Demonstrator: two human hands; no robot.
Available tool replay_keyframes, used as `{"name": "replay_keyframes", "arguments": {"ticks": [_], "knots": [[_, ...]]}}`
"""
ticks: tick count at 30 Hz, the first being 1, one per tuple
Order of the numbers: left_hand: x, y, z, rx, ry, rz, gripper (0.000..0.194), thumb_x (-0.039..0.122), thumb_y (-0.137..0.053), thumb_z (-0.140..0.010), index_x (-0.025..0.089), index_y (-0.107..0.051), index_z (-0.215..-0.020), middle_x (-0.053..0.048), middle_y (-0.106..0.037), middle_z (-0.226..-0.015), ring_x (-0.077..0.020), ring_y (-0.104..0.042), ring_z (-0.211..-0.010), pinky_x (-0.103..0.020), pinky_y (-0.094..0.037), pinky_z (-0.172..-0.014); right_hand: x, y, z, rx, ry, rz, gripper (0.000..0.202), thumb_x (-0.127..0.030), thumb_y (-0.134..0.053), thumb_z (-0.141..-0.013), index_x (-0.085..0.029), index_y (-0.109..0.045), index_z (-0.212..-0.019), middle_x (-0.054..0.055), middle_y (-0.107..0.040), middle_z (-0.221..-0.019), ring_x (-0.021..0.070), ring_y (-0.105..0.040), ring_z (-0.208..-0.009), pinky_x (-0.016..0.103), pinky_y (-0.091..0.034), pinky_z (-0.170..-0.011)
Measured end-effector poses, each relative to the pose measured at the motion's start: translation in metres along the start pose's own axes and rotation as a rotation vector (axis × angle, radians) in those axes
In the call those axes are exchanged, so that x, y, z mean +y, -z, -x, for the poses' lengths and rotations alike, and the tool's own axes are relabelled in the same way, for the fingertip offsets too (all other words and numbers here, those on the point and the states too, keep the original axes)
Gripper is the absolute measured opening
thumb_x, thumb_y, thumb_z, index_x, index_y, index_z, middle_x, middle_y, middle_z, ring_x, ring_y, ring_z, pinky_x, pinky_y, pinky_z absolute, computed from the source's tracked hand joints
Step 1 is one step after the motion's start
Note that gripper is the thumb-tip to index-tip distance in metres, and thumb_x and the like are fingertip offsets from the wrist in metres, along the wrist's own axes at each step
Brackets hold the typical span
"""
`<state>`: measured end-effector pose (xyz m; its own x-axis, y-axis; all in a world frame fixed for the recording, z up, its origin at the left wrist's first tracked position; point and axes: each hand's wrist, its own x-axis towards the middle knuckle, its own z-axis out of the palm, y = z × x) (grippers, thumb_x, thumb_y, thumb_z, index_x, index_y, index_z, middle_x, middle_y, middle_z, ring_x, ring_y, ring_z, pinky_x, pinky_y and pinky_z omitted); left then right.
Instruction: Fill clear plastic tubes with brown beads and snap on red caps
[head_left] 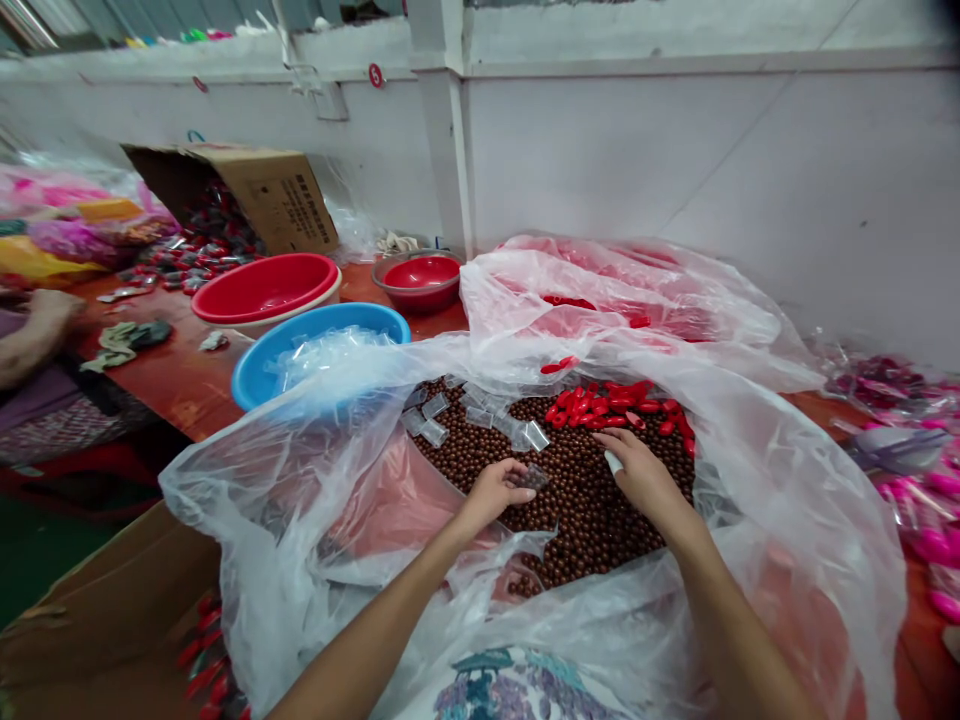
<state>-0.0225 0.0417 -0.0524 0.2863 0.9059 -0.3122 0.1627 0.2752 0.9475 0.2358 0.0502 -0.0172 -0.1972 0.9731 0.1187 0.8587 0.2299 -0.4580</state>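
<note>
A wide heap of small round brown balls (577, 510) lies in a large clear plastic bag spread open before me. My left hand (501, 492) is closed on a small clear plastic container (534, 478), held low over the balls. My right hand (634, 465) reaches over the heap with its fingers extended, a white wrap on one finger. Its fingertips are close to a pile of red plastic caps (600, 403) at the heap's far side. Several clear plastic containers (495, 412) lie on the balls to the left of the caps.
A blue basin (244, 375) of clear plastic pieces, a red basin (266, 285) and a smaller red bowl (421, 272) stand on the red table. Another plastic bag (525, 270) holds red pieces. A tipped cardboard box (289, 205) spills red-capped items. Another person's arm (37, 335) shows at left.
</note>
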Motion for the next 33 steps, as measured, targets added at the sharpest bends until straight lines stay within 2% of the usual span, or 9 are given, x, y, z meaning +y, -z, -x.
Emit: {"name": "replay_keyframes", "arguments": {"ticks": [4, 9, 13, 19, 22, 24, 28, 30, 33], "knots": [[0.012, 0.005, 0.009, -0.048, 0.089, 0.160, 0.034, 0.028, -0.071, -0.060, 0.015, -0.058, -0.088, -0.004, -0.065, -0.080, -0.0144, -0.061, -0.069, -0.026, -0.049, -0.058, 0.005, -0.006, -0.016, 0.066, -0.029, 0.048, 0.064, 0.003, -0.038, -0.064, -0.020, -0.053, -0.121, 0.006, -0.049, -0.128, 0.0191, -0.045, -0.118, 0.034, -0.033, -0.103], [0.027, 0.014, 0.023, -0.066, 0.183, 0.436, 0.036, 0.023, -0.072, -0.060, 0.015, -0.058, -0.093, -0.007, -0.065, -0.091, -0.0159, -0.062, -0.078, -0.024, -0.052, -0.057, 0.009, -0.017, -0.032, 0.118, -0.084, 0.066, 0.050, -0.004, -0.041, -0.075, -0.017, -0.052, -0.122, 0.010, -0.049, -0.127, 0.0225, -0.044, -0.117, 0.037, -0.034, -0.099], [0.036, 0.017, 0.033, -0.086, 0.174, 0.514, 0.038, 0.016, -0.070, -0.062, 0.014, -0.057, -0.098, -0.009, -0.065, -0.093, -0.0179, -0.064, -0.080, -0.025, -0.054, -0.057, 0.004, -0.021, -0.034, 0.114, -0.106, 0.048, 0.032, -0.017, -0.046, -0.081, -0.018, -0.058, -0.111, 0.010, -0.058, -0.110, 0.0230, -0.051, -0.105, 0.036, -0.037, -0.092], [0.048, 0.015, 0.048, -0.074, 0.107, 0.618, 0.043, 0.011, -0.072, -0.061, 0.014, -0.057, -0.101, -0.007, -0.066, -0.088, -0.0167, -0.065, -0.075, -0.026, -0.054, -0.064, -0.008, -0.019, -0.027, 0.083, -0.104, -0.046, 0.016, -0.027, -0.057, -0.077, -0.022, -0.062, -0.091, 0.004, -0.064, -0.094, 0.0189, -0.059, -0.086, 0.029, -0.042, -0.079], [0.049, 0.014, 0.051, -0.046, 0.094, 0.608, 0.044, 0.011, -0.073, -0.059, 0.014, -0.057, -0.100, -0.006, -0.066, -0.089, -0.0152, -0.065, -0.072, -0.025, -0.053, -0.065, -0.017, -0.019, -0.020, 0.115, -0.130, -0.111, 0.017, -0.031, -0.053, -0.080, -0.022, -0.060, -0.093, 0.004, -0.065, -0.089, 0.0199, -0.060, -0.082, 0.031, -0.043, -0.076], [0.048, 0.015, 0.050, -0.003, 0.109, 0.589, 0.044, 0.012, -0.074, -0.058, 0.014, -0.058, -0.099, -0.006, -0.067, -0.088, -0.0141, -0.065, -0.071, -0.024, -0.053, -0.064, -0.026, -0.018, -0.014, 0.156, -0.151, -0.155, 0.024, -0.032, -0.046, -0.085, -0.022, -0.056, -0.104, 0.005, -0.065, -0.093, 0.0202, -0.060, -0.083, 0.032, -0.044, -0.076], [0.045, 0.015, 0.049, -0.015, 0.114, 0.580, 0.041, 0.015, -0.073, -0.061, 0.014, -0.058, -0.099, -0.007, -0.067, -0.088, -0.0155, -0.065, -0.073, -0.024, -0.053, -0.063, -0.048, -0.012, 0.003, 0.305, -0.176, -0.399, 0.039, -0.036, -0.037, -0.089, -0.021, -0.043, -0.125, 0.008, -0.060, -0.110, 0.0197, -0.057, -0.095, 0.034, -0.043, -0.084], [0.044, 0.014, 0.050, -0.040, 0.115, 0.575, 0.039, 0.015, -0.072, -0.063, 0.013, -0.058, -0.099, -0.007, -0.066, -0.088, -0.0149, -0.065, -0.072, -0.024, -0.054, -0.063, -0.056, -0.008, 0.011, 0.350, -0.208, -0.616, 0.039, -0.040, -0.041, -0.087, -0.022, -0.047, -0.122, 0.007, -0.060, -0.107, 0.0196, -0.057, -0.092, 0.034, -0.044, -0.082], [0.044, 0.012, 0.051, -0.054, 0.150, 0.550, 0.036, 0.015, -0.070, -0.065, 0.013, -0.060, -0.100, -0.006, -0.066, -0.087, -0.0119, -0.064, -0.067, -0.023, -0.054, -0.063, -0.063, -0.004, 0.022, 0.287, -0.273, -0.863, 0.034, -0.042, -0.051, -0.082, -0.022, -0.053, -0.110, 0.004, -0.062, -0.090, 0.0176, -0.059, -0.077, 0.030, -0.047, -0.070]]}}
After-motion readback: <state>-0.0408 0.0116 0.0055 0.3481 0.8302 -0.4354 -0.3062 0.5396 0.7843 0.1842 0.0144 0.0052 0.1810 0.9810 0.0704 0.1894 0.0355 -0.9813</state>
